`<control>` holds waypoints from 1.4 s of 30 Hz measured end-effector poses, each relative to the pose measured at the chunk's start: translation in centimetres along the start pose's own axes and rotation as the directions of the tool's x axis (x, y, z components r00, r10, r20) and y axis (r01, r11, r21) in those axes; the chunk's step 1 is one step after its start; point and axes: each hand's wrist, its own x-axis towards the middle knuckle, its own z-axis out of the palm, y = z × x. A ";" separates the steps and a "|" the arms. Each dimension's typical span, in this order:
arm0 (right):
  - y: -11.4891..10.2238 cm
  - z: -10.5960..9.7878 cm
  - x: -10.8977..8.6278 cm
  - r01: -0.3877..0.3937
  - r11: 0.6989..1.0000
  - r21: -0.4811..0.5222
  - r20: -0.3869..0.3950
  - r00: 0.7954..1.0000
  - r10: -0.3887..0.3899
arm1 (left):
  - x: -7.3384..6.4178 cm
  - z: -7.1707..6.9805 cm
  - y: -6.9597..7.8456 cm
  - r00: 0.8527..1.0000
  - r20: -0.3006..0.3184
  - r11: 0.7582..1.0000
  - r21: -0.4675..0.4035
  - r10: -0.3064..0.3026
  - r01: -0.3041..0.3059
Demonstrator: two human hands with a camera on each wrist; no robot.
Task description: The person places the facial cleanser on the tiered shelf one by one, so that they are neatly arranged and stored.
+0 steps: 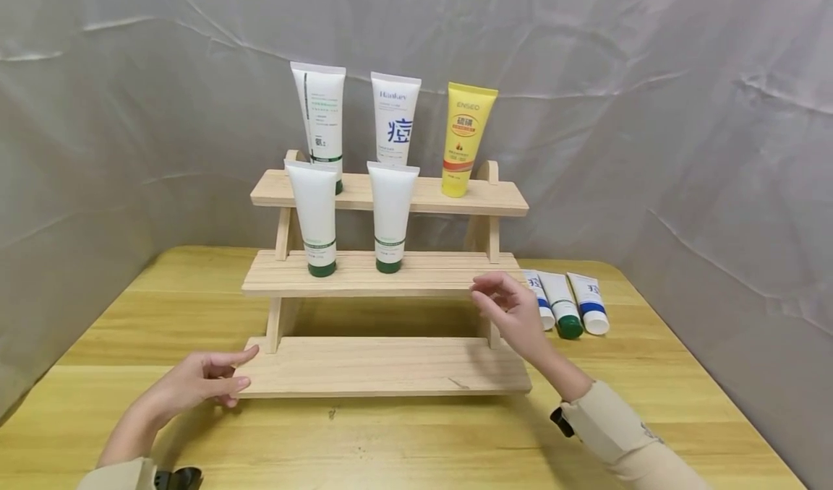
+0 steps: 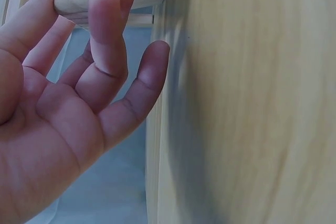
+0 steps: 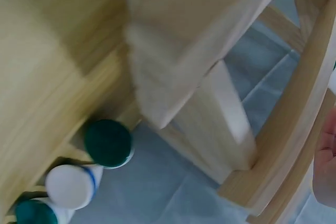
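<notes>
My left hand (image 1: 195,381) pinches the left end of the lowest board of a three-tier wooden display rack (image 1: 384,374), thumb and fingers at its corner, also visible in the left wrist view. Beside the right end of the middle board is my right hand (image 1: 510,313), its fingers loosely bent with nothing held. On the middle board stand two white tubes with green caps, a left one (image 1: 315,215) and a right one (image 1: 392,212). The top board bears a white green-capped tube (image 1: 322,110), a white tube with blue lettering (image 1: 395,118) and a yellow tube (image 1: 465,136).
Several more tubes lie on the wooden table (image 1: 390,446) right of the rack, including a green-capped one (image 1: 561,303) and one with a blue band (image 1: 588,302). Grey cloth (image 1: 586,56) hangs behind and at both sides.
</notes>
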 end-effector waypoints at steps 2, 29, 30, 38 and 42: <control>0.1 -0.5 -0.4 -0.006 1.000 0.008 0.002 1.000 0.006 | -0.1 0.0 0.0 1.000 0.001 1.000 -0.002 0.002 -0.002; 2.2 -7.2 -3.9 -0.239 0.966 0.104 -0.042 0.969 0.244 | 0.0 -0.1 0.0 1.000 0.002 0.999 0.013 0.031 -0.031; 2.8 -7.7 -4.1 -0.251 0.964 0.091 -0.037 0.966 0.255 | 0.0 -0.1 0.0 1.000 0.001 0.999 0.013 0.030 -0.030; 14.8 -14.0 -7.1 -0.319 0.945 0.073 -0.078 0.943 0.324 | 0.0 -0.1 0.0 1.000 0.002 1.000 0.003 0.007 -0.007; 16.8 -15.8 -7.7 -0.385 0.923 0.026 -0.122 0.915 0.385 | 0.0 0.0 0.0 1.000 0.001 1.000 0.004 0.009 -0.009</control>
